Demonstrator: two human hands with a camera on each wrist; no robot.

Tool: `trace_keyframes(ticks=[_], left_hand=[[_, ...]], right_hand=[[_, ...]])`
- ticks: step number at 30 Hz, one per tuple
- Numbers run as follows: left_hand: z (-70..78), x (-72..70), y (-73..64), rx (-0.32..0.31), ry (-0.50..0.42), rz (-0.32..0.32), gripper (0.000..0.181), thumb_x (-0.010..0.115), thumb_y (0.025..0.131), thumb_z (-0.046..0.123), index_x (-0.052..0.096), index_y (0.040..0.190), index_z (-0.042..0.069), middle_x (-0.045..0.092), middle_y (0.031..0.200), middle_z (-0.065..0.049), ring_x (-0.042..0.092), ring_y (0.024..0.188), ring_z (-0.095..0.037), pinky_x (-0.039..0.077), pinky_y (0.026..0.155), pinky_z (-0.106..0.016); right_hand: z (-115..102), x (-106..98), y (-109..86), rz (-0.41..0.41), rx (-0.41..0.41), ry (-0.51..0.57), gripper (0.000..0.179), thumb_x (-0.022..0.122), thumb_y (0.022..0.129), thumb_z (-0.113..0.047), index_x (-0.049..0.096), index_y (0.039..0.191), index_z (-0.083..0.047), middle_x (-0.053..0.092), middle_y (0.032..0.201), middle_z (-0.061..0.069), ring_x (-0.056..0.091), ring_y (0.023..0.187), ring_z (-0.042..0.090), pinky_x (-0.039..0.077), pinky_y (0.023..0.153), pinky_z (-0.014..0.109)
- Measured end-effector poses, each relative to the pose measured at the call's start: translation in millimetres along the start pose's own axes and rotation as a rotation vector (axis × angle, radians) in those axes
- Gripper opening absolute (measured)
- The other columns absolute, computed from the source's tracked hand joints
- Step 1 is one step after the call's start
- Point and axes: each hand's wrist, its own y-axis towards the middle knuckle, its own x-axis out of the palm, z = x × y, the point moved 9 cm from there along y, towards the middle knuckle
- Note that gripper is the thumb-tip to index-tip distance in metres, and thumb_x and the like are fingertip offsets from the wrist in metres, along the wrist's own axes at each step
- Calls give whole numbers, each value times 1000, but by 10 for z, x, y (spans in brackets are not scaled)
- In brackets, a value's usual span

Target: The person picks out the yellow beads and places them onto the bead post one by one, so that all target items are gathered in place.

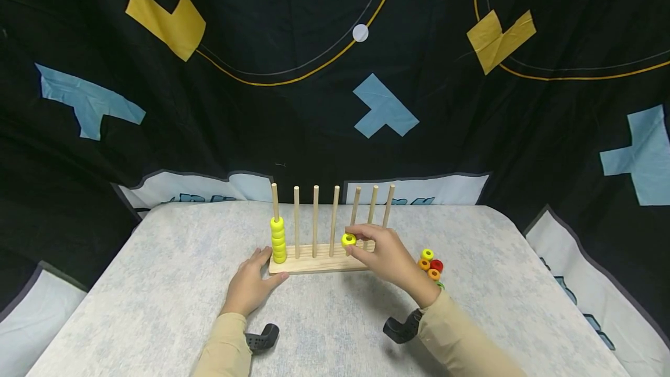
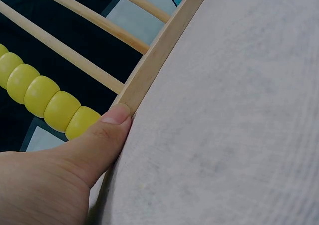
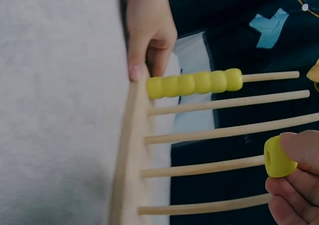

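Between thumb and fingertips, my right hand (image 1: pixel 389 258) pinches a yellow bead (image 3: pixel 280 161), its hole visible. The bead is in front of the upright pegs, above the base and not threaded on a peg. My left hand (image 1: pixel 250 287) grips the left end of the wooden base (image 1: pixel 314 265), with the thumb (image 2: pixel 107 130) on its front edge; its other fingers are partly hidden. Several yellow beads (image 1: pixel 278 240) are stacked on the leftmost peg (image 1: pixel 275 199), whose top stays bare. The other pegs, such as the second peg (image 1: pixel 296 220), show no beads.
Right of the base, near my right forearm, loose beads lie on the pale tabletop (image 1: pixel 173 284): a yellow bead (image 1: pixel 427 258), a red bead (image 1: pixel 438 266), orange beads (image 1: pixel 432 277) and a partly hidden green bead (image 1: pixel 441 285). A dark patterned cloth (image 1: pixel 293 127) hangs behind.
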Motion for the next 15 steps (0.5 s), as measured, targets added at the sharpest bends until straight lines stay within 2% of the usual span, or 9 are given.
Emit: trace_keyframes(ticks=[4,10,15], left_hand=[[-1,-2,1,0,4,2,83,75,86,45,41,151,6,37,158,-16,30,148,-41,28,117,-65],[-4,4,1,-2,-4,-5,83,75,86,45,40,151,6,36,158,-17,30,148,-42,28,117,-65],[-8,3,4,-7,-2,-3,84,75,86,46,41,151,7,36,159,-17,30,148,-42,28,117,-65]], right_hand=[[-128,-78,111,22,-43,2,34,77,87,-15,71,120,-10,74,115,1,69,102,16,60,88,39],[-346,-211,298,56,-140,-8,35,77,87,-16,70,121,-8,75,111,0,67,98,14,59,81,32],[-440,-278,452,75,-163,10,35,77,88,-16,70,121,-8,74,114,2,68,97,14,60,83,32]])
